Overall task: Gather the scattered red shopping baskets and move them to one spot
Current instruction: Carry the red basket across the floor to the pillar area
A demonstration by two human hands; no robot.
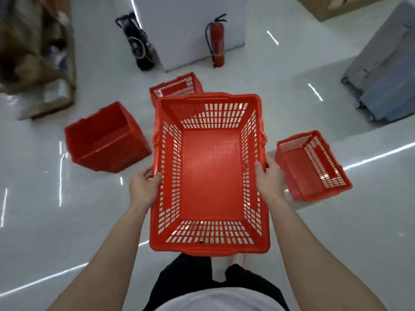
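I hold a large red shopping basket (211,176) upright in front of me, above the floor, its inside empty. My left hand (143,187) grips its left rim and my right hand (269,178) grips its right rim. Three more red baskets lie on the floor: a tipped basket (105,140) to the left with its opening facing up and away, a tilted basket (312,164) to the right beside my right hand, and a far basket (175,87) partly hidden behind the one I hold.
A white pillar (190,30) stands ahead with a red fire extinguisher (216,41) and a black bag-like object (139,46) against it. Cardboard boxes (38,63) sit far left, grey suitcases (386,70) far right. The floor (67,221) is glossy white.
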